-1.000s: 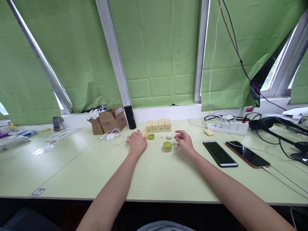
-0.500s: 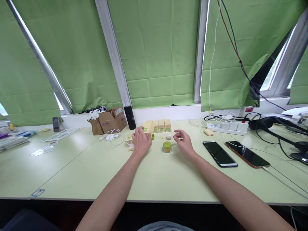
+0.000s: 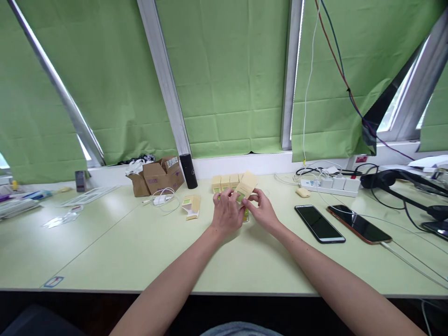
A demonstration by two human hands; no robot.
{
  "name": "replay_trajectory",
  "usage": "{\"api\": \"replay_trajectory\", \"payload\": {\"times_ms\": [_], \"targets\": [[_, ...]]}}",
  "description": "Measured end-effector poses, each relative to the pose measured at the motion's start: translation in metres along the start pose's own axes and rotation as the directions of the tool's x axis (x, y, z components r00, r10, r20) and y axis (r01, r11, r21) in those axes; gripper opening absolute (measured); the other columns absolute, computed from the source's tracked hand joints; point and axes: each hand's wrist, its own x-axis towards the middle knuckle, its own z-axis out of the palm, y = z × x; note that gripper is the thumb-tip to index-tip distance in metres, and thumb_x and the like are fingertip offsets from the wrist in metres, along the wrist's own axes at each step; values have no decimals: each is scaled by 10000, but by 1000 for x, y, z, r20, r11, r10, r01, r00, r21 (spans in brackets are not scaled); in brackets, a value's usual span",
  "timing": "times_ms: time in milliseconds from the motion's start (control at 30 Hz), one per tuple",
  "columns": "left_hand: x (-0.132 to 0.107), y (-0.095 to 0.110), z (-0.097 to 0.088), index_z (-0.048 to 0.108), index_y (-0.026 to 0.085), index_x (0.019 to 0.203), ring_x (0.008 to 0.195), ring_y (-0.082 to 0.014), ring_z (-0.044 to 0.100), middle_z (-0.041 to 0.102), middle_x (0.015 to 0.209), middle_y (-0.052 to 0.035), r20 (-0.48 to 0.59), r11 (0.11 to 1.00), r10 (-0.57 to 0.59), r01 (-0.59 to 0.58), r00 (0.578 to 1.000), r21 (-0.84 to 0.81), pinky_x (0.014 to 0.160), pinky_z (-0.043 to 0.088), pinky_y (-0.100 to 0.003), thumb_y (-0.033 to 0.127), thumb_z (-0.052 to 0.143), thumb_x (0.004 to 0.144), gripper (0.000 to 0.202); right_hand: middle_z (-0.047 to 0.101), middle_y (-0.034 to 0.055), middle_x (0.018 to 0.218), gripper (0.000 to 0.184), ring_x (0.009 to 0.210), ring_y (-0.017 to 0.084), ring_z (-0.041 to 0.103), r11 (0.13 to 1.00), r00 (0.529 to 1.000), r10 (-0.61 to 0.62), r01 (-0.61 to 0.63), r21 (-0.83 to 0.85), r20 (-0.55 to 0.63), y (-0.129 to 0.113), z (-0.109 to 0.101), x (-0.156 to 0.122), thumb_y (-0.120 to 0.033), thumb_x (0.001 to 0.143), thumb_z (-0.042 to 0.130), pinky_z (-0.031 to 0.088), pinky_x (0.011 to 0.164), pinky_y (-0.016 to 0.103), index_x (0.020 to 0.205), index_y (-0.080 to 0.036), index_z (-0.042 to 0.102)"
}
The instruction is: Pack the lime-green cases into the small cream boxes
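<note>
A small tan cardboard box (image 3: 247, 184) is tilted up over the table's middle. My left hand (image 3: 227, 211) is closed on its lower left part. At its lower right edge, the fingers of my right hand (image 3: 263, 212) are pinched on the same box. Under the hands, a small clear container with a green lid (image 3: 246, 216) shows only in part. Behind the left hand stands a row of similar small boxes (image 3: 225, 181), partly covered by the held one. To the left lies another small box (image 3: 191, 207) with its flaps spread.
A brown carton (image 3: 163, 176) and a black cylinder (image 3: 189, 171) stand at the back left, near a white charger with its cable (image 3: 161, 199). On the right are two phones (image 3: 319, 224), a power strip (image 3: 331, 186) and a black headset (image 3: 399, 184), with loose cables among them.
My left hand has moved right with a small box, from the left group to the middle. My right hand has come in to meet it, and the green-lidded container is now mostly covered.
</note>
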Motion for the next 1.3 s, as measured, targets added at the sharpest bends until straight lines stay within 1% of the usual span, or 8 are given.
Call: {"api": "replay_trajectory", "payload": {"times_ms": [133,267,467,600,800,967,1100,1300], "targets": [[-2,1,-2,329,234,1387,1225,-321,572,579,1237,-162,14,997,-7,8,1000,-79,1007,359,-522,310,611,945,529,777,96,1072,589,1008,268,695,999,1000,7,-7,52,6,1,-6,3,-590,805,760,498,793,363,1217,-223,553],[-2,-4,-4,332,232,1381,1244,-314,554,577,1251,-173,11,984,-126,127,992,-129,1026,378,-536,392,510,1011,441,752,109,1185,554,1048,282,685,998,1000,-19,19,64,-6,0,-14,7,-568,814,741,454,770,354,1209,-243,526],[-4,-13,-1,357,211,1404,1278,-320,529,581,1269,-177,27,968,-192,194,981,-158,1072,365,-527,411,504,1024,453,707,80,1147,425,1041,274,630,985,989,-130,121,-124,-69,-2,-17,5,-456,825,709,458,854,383,1152,-252,528],[-6,-16,0,366,216,1442,1309,-328,509,562,1334,-183,91,962,-206,218,974,-164,1090,356,-516,395,556,999,514,680,85,1186,383,1082,285,615,956,978,-209,202,-214,-9,-1,-17,1,-314,866,653,486,943,430,1224,-266,527],[-7,-19,-2,368,248,1438,1337,-326,494,534,1358,-164,139,961,-162,188,977,-202,1092,354,-506,176,635,845,655,589,110,1460,608,1364,337,528,765,864,-455,503,-401,215,-7,-22,-5,-94,797,555,430,1124,557,1375,-279,515],[-7,-20,-2,401,258,1373,1297,-331,521,524,1317,-159,107,974,-84,104,991,-204,1050,367,-510,127,661,792,649,487,136,1538,693,1443,340,462,645,773,-586,627,-437,244,-7,-23,-3,-51,762,537,451,1127,597,1413,-271,455],[-7,-22,-1,405,269,1338,1292,-335,512,487,1337,-172,41,981,-48,55,998,-186,1033,379,-513,146,684,817,603,520,136,1483,733,1391,328,508,645,804,-567,568,-511,179,-2,-23,0,-59,803,523,517,1068,564,1486,-284,381],[-9,-25,0,417,295,1263,1320,-333,480,447,1380,-160,-9,987,41,-42,999,-158,1017,383,-511,111,660,837,524,618,111,1307,567,1224,325,596,685,914,-403,332,-648,43,10,-27,4,-63,821,516,575,914,513,1349,-269,493]]}}
